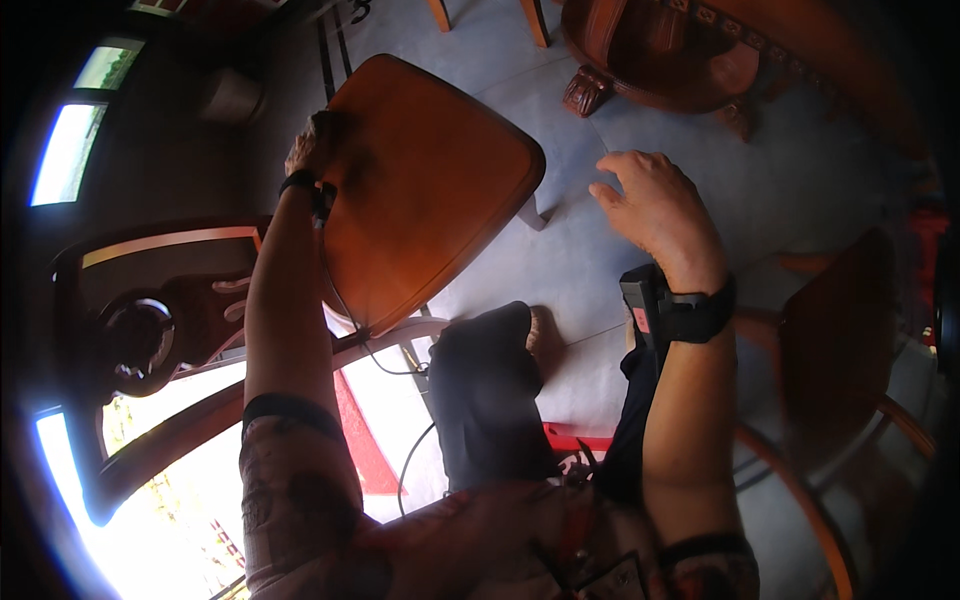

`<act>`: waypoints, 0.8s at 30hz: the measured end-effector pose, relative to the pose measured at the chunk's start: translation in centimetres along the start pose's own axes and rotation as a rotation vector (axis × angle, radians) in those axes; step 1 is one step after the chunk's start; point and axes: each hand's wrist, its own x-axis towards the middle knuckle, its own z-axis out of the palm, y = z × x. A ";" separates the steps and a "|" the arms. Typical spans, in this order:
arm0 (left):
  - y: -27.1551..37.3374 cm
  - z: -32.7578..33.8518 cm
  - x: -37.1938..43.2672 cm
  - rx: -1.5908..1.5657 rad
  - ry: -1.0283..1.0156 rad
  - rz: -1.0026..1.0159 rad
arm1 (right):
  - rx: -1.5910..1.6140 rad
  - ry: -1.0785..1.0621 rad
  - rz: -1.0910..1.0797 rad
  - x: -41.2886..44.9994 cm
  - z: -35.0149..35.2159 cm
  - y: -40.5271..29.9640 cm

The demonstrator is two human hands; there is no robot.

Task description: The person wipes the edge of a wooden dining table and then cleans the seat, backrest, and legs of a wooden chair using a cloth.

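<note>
A wooden chair with a flat, glossy orange-brown seat stands before me, tilted in the view, its carved dark back at the left. My left hand is at the far left edge of the seat; something dark and small is at its fingers, and shadow hides whether it grips this or the seat edge. To the right of the seat, my right hand hangs over the tiled floor, fingers curved and apart, holding nothing. Both wrists wear black straps with small devices. A thin black cable runs from the left wrist past the seat's near corner.
Carved table base with clawed feet stands at the top right. Another wooden chair is at the right. Two wooden furniture legs show at the top. My legs are just below the seat; bright daylight enters at the lower left.
</note>
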 end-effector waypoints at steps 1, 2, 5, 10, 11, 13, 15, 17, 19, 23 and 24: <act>1.6 0.0 -1.0 0.003 -0.004 0.017 | -0.013 0.001 0.019 0.0 0.1 0.4; 4.0 -0.4 -2.6 0.104 -0.078 0.026 | -0.014 0.003 0.035 0.0 0.1 0.7; 1.6 0.1 -5.2 0.359 -0.108 0.069 | 0.015 0.017 -0.015 -0.7 -0.1 0.2; -2.8 1.7 -9.3 0.216 -0.254 -0.035 | 0.086 0.085 -0.038 -2.1 -0.8 0.3; -2.1 1.8 -9.5 0.226 -0.249 -0.027 | 0.094 0.094 -0.029 -2.3 -0.8 0.6; 0.2 2.7 -11.0 0.482 -0.412 -0.032 | 0.084 0.149 -0.036 -2.8 -0.8 1.5; 0.2 3.0 -13.9 0.317 -0.299 -0.051 | 0.111 0.173 -0.056 -3.2 -1.0 2.1; -0.7 3.1 -17.2 0.157 -0.181 -0.089 | 0.147 0.192 -0.099 -3.6 -1.0 2.3; -0.2 3.5 -19.9 -0.150 -0.063 -0.212 | 0.177 0.184 -0.091 -3.9 -1.4 2.0; 6.6 2.3 -24.2 -0.290 0.020 -0.197 | 0.158 0.101 -0.053 -4.4 -2.6 2.7; 3.7 2.6 -26.3 -0.343 0.090 -0.277 | 0.186 0.084 -0.105 -4.4 -2.6 1.5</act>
